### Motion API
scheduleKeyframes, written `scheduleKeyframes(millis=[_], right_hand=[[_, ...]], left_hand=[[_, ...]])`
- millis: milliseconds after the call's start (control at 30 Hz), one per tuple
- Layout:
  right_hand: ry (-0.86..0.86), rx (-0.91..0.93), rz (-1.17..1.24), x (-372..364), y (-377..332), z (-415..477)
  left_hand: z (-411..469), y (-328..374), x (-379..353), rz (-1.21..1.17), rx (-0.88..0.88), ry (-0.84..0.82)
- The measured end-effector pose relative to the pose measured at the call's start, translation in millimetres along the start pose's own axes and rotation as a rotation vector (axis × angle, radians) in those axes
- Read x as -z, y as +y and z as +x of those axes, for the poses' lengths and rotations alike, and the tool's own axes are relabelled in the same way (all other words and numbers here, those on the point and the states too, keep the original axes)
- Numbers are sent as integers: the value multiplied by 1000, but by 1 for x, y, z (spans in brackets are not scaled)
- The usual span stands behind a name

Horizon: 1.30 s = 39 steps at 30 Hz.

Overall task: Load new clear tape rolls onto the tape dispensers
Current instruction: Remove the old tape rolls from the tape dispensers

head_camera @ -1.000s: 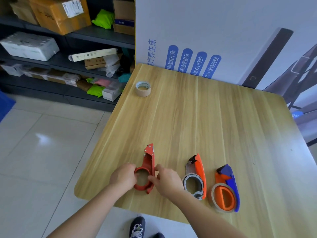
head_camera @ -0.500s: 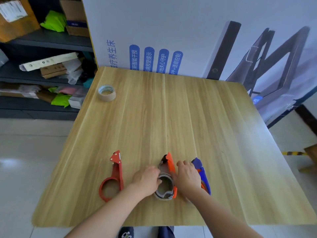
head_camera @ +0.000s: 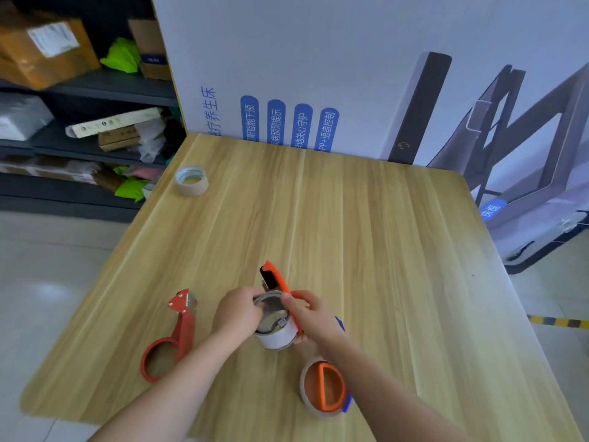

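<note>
I hold an orange tape dispenser [head_camera: 273,279] lifted above the wooden table [head_camera: 366,237], its nose pointing away from me. A worn tape core [head_camera: 276,336] sits on its ring. My left hand [head_camera: 237,314] grips the core's left rim. My right hand [head_camera: 310,315] holds the dispenser and the core from the right. An empty red dispenser [head_camera: 173,339] lies flat to the left. An orange and blue dispenser [head_camera: 325,389] with a tape roll lies near the front edge, partly under my right forearm. A tape roll [head_camera: 192,181] stands at the table's far left corner.
A large printed white board [head_camera: 318,74] stands along the table's far edge. Dark shelves [head_camera: 79,90] with boxes and bags fill the left background. Tiled floor [head_camera: 47,266] lies to the left of the table, and a yellow-black floor stripe [head_camera: 557,322] shows on the right.
My hands left the red dispenser, moved right to the orange one and lifted it off the table. The camera view swung right, then closer.
</note>
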State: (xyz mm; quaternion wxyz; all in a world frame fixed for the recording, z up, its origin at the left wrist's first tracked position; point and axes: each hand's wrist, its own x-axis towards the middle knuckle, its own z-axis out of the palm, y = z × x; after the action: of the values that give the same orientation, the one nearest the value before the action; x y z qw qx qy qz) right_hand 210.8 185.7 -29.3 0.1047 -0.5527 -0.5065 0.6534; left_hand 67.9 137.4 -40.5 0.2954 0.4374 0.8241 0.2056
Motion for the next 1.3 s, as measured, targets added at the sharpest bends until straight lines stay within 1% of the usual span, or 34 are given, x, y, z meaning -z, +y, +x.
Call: scheduleKeyframes(millis=[67,133,167,200,233,333,367,400,433,500,633,733,833,900,1000,1100,1200,1300], right_hand=[[46,62,-4,0,-12,6],[85,115,-2,0,-24,10],[93,133,6,0,-31,11],[98,149,11,1,-38,10],[102,164,20,1,-44,9],[135,201,59,3,-60,9],[147,203,65,3,-65,11],[152,199,78,3,-69,12],[146,188,92,2,-72,14],[103,159,159,2,-80,17],[-39,114,285,-2,-94,18],[-124,187,239,-4,-101,16],[-95,250,191,-4,-114,15],[-101,253,195,-4,-126,14],[-138,265,230,-4,-134,14],[-183,269,281,-6,-138,11],[-193,281,271,-11,-144,6],[-155,260,293,-16,-149,2]], left_hand=[[4,5,11,-132,-46,112],[4,14,24,-181,-231,267],[3,19,30,-196,-318,291],[2,23,36,-218,-350,252],[2,25,41,-244,-336,158],[11,22,53,-358,-215,-173],[14,23,58,-427,-203,-236],[16,24,63,-483,-195,-264],[19,27,68,-526,-194,-272],[23,32,78,-596,-174,-228],[35,34,97,-790,-40,-146],[40,32,106,-894,17,-139],[39,32,108,-938,3,-105],[37,35,108,-1010,-7,-90],[35,39,110,-1156,4,-112],[33,42,113,-1230,9,-117],[28,43,113,-1297,22,-138],[27,45,113,-1316,34,-75]])
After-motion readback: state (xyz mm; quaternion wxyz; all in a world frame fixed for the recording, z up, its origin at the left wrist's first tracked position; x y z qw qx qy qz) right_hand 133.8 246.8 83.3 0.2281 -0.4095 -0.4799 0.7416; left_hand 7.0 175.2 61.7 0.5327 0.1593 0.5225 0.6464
